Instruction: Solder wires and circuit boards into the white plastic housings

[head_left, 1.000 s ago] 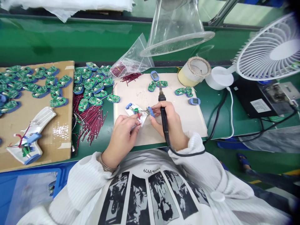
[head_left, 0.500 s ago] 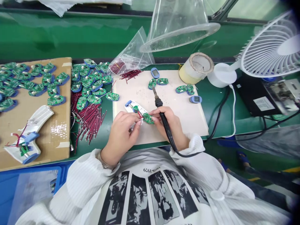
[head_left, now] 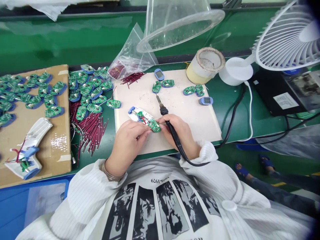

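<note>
We pinch the green circuit board (head_left: 154, 125) steady in our left hand (head_left: 126, 143).
Our right hand (head_left: 178, 130) closes penlike around the soldering iron (head_left: 179, 147), tip angled away.

Green table (head_left: 262, 130) before a glossy green upper tier (head_left: 62, 41), metal framing (head_left: 231, 4) beyond; below, green floor (head_left: 225, 161) with a yellow stripe (head_left: 280, 184), and a blue bin (head_left: 15, 206) at the near left.

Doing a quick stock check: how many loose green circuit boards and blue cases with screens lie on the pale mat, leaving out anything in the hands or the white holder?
Green circuit boards: 4
Blue cases with screens: 2
Total: 6
</note>
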Tool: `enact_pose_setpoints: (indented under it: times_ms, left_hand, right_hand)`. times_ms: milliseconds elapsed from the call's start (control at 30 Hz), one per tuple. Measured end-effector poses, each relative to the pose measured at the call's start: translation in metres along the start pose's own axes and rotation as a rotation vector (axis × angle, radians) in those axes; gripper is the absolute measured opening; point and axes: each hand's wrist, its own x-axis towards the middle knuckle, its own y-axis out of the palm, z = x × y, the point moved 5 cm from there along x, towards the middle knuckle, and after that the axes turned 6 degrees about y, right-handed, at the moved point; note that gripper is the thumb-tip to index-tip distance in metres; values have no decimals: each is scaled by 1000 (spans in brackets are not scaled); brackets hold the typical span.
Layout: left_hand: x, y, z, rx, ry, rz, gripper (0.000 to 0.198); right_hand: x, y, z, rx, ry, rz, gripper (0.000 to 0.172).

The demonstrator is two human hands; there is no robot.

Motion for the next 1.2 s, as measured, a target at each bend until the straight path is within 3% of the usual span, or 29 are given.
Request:
enact_pose_setpoints:
  times_ms: [167,367,1000,1200]
  left_hand:
    - [3,6,0,73,-12,60,11]
    - [6,8,-6,83,-47,96,13]
    - [5,6,-5,75,-62,99,13]
    - [4,4,-4,41,-69,74,11]
  right_hand:
    - [-6,1,0,16,-18,50,25]
    - [-12,-9,12,108,-22,-123,22]
    - [-10,12,22,108,-51,-30,19]
    - [-8,4,21,144,-30,-78,18]
